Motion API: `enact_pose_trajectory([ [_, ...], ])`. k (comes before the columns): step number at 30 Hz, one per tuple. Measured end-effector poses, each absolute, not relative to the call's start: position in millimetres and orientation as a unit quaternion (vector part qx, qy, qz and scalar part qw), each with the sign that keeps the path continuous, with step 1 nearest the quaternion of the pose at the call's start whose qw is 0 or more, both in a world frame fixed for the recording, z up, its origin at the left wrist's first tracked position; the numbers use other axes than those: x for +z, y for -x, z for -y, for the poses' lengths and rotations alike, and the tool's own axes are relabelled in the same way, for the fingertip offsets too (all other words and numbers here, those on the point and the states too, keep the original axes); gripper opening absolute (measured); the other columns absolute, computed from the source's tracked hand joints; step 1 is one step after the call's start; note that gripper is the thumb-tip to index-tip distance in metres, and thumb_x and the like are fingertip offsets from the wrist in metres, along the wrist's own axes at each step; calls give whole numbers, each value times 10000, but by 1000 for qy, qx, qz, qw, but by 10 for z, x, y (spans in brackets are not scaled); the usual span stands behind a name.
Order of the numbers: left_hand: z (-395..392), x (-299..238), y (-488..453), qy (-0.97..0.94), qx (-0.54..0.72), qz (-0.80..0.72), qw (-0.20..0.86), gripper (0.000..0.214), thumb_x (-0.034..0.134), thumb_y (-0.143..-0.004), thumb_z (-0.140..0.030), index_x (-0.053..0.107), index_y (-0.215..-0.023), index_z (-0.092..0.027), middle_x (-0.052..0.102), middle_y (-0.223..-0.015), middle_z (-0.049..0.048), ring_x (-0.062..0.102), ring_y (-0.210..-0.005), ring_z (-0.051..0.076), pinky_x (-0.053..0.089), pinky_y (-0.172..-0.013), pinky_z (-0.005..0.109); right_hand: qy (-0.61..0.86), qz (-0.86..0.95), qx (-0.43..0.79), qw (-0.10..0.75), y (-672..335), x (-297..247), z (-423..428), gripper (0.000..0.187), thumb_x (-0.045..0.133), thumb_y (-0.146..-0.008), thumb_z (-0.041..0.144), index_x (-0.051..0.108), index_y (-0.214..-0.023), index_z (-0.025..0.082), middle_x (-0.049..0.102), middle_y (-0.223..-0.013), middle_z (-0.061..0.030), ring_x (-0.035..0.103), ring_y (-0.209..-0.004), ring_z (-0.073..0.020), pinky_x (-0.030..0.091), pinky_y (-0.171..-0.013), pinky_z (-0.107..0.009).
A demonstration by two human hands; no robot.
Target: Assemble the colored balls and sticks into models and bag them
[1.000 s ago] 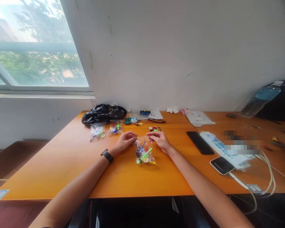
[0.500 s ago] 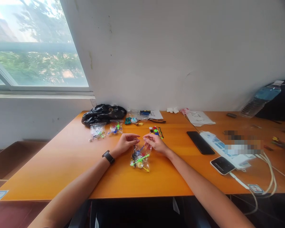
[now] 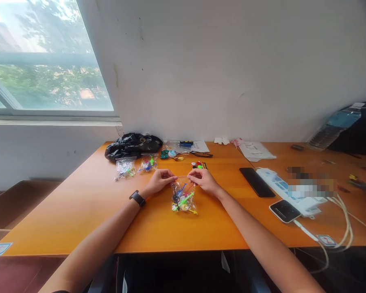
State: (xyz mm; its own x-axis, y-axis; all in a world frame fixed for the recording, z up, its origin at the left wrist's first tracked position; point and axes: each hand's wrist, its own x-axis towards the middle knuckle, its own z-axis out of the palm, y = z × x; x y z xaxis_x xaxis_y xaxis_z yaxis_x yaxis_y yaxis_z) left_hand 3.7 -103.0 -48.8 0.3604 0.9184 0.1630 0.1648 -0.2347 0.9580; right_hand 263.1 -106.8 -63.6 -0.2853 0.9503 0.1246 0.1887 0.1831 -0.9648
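A clear zip bag (image 3: 183,198) of small coloured plastic parts is held by its top edge between my hands, over the middle of the table. My left hand (image 3: 160,180) pinches the top left corner, and a dark band circles that wrist. At the top right corner my right hand (image 3: 203,180) grips the plastic with thumb and fingers. Green, yellow, blue, black and red pieces show through the film. Just behind my right hand lie loose coloured parts (image 3: 199,165), partly covered by it.
Two filled zip bags, one (image 3: 125,168) left of the other (image 3: 148,162), lie near a black plastic bag (image 3: 133,147). On the right are a black phone (image 3: 256,182), a power strip (image 3: 288,191), a white-edged device (image 3: 284,211) with cables, and a water bottle (image 3: 335,127).
My hands have moved apart to the bag's two top corners. The bag has shifted slightly right and up, and its top edge is now stretched straight.
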Motion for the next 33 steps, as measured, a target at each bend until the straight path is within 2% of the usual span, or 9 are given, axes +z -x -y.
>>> enact_pose_trajectory([
  [2,1047,-469,-43,-672,401,-402,475,456,914,-723,-561,749,-751,-137,746,-747,66,619,-688,155,487,-625,244,434,645,471,417,-2634,-625,1068,384,837,-793,531,752,-900,172,718,-746,-42,634,-663,-168,485,-619,-293],
  [6,1125,-386,-54,-648,407,-396,508,426,885,-773,-544,765,-861,-144,761,-825,66,646,-754,169,524,-692,261,422,624,476,454,-2624,-606,1075,298,836,-759,420,815,-929,177,754,-822,-51,621,-679,-158,507,-652,-306],
  [13,1287,-175,-34,-603,415,-430,529,180,852,-807,-341,817,-853,-170,808,-960,96,715,-927,244,581,-822,318,431,573,493,492,-2586,-656,1071,189,772,-718,329,859,-819,195,770,-861,-67,594,-664,-152,508,-672,-332],
  [18,1243,-263,-56,-611,423,-436,507,283,912,-765,-399,799,-820,-145,798,-865,100,715,-833,227,580,-770,311,412,604,484,481,-2536,-598,1142,221,808,-789,400,801,-832,183,723,-814,-44,601,-691,-155,503,-673,-308],
  [21,1205,-386,-104,-621,427,-411,513,388,952,-723,-417,812,-955,-139,805,-885,106,721,-804,215,587,-761,310,424,604,486,467,-2486,-598,1185,340,831,-802,503,738,-902,192,696,-789,-22,618,-692,-166,494,-631,-290],
  [24,1217,-482,-160,-642,412,-386,519,473,936,-748,-477,822,-1051,-133,819,-943,126,729,-822,228,589,-763,320,425,658,474,402,-2449,-635,1211,394,786,-850,562,752,-934,178,718,-815,-43,646,-727,-185,497,-647,-294],
  [28,1231,-525,-182,-675,392,-377,499,480,905,-777,-527,837,-1039,-130,822,-938,126,719,-822,237,563,-730,311,411,715,435,363,-2452,-674,1219,420,736,-903,578,744,-811,169,727,-787,-55,639,-721,-185,494,-662,-296],
  [33,1126,-473,-89,-690,366,-388,489,387,875,-801,-515,833,-887,-140,816,-892,116,697,-767,215,539,-703,297,426,703,434,371,-2523,-649,1165,413,774,-868,579,718,-811,173,681,-685,-23,590,-610,-153,445,-577,-277],
])
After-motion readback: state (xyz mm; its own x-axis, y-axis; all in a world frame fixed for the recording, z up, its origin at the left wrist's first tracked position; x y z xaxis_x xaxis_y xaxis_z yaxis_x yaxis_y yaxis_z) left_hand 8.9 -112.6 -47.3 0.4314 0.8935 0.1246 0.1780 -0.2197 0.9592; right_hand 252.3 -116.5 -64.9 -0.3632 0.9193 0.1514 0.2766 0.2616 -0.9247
